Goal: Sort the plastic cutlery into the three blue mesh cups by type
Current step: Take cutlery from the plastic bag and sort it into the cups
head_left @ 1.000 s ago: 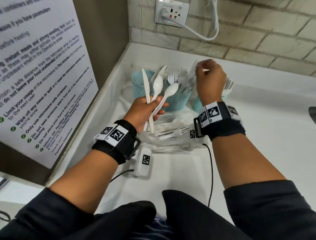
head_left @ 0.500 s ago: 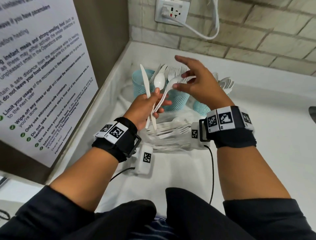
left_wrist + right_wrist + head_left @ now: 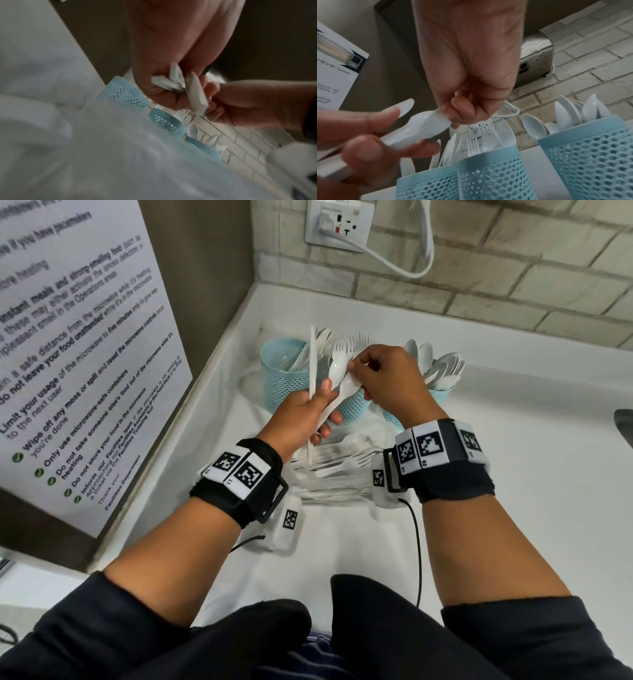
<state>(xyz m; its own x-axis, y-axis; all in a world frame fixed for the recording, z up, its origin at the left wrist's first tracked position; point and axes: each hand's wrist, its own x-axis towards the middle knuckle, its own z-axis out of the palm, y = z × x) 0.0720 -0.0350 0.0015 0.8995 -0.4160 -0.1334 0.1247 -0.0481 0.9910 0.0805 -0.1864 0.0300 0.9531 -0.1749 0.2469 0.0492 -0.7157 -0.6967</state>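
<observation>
White plastic spoon [image 3: 349, 385]: right hand [image 3: 387, 381] now pinches its bowl.
Left hand [image 3: 305, 419] keeps clasping knife [image 3: 312, 361] and spoons; spoon cup [image 3: 442, 395] likely next.

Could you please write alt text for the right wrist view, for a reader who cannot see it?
The right hand pinches the bowl of a white plastic spoon held in the left hand along with a knife. Below stand three blue mesh cups holding knives, forks and spoons.
</observation>
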